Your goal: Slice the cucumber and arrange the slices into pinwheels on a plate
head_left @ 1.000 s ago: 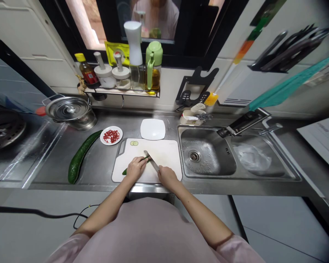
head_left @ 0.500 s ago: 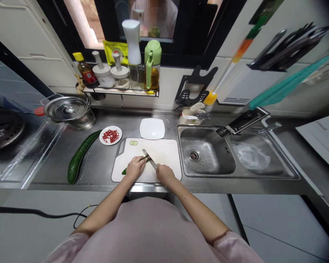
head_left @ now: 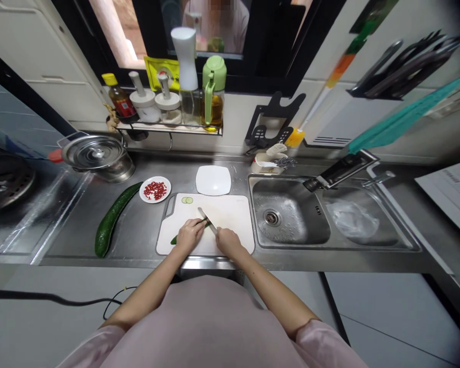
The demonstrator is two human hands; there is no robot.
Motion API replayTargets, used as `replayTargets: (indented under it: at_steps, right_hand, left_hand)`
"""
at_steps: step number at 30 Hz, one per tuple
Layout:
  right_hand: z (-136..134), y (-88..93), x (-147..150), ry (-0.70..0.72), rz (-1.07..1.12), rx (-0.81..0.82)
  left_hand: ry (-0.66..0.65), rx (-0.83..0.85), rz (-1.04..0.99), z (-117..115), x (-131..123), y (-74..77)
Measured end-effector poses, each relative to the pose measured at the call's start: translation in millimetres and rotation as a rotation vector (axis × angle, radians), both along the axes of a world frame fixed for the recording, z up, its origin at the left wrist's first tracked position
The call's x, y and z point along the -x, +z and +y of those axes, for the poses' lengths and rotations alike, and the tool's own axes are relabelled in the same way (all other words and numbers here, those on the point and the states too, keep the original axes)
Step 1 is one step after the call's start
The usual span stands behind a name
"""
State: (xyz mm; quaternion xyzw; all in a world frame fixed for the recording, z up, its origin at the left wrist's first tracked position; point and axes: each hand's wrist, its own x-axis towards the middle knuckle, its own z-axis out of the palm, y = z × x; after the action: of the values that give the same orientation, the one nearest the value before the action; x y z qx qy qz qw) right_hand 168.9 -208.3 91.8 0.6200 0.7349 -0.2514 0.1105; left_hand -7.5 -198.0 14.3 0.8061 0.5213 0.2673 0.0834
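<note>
On the white cutting board (head_left: 233, 212), my left hand (head_left: 189, 235) is closed over a dark green cucumber piece (head_left: 174, 240). One end shows at the lower left of the fingers and a thin part at the upper right; the middle is hidden. My right hand (head_left: 227, 242) grips a knife (head_left: 207, 219) by its handle, which the fingers cover. The blade slants up and left, lying across the cucumber by my left fingertips. Two pale cucumber slices (head_left: 187, 200) overlap near the board's top left.
Left of the board lie a whole cucumber (head_left: 113, 220) and a plate of chopped red pieces (head_left: 155, 189). Behind it is a white square plate (head_left: 213, 180). The sink (head_left: 291, 240) adjoins on the right. A lidded pot (head_left: 99, 158) stands at the back left.
My right hand and the knife have shifted slightly left and up. My left hand stays on the cucumber in nearly the same spot.
</note>
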Motion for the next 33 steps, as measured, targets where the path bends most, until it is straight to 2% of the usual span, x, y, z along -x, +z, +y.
replayTargets:
  at_steps: [23,33]
  right_hand:
    - [8.8,-14.5,14.4,0.007,0.003,-0.013]
    - [15.9,-14.8,16.3,-0.015,0.022,-0.005]
  left_hand:
    - [0.000,0.025,-0.013,1.5,0.6,-1.0]
    - [0.008,0.030,-0.007,-0.2,-0.6,1.4]
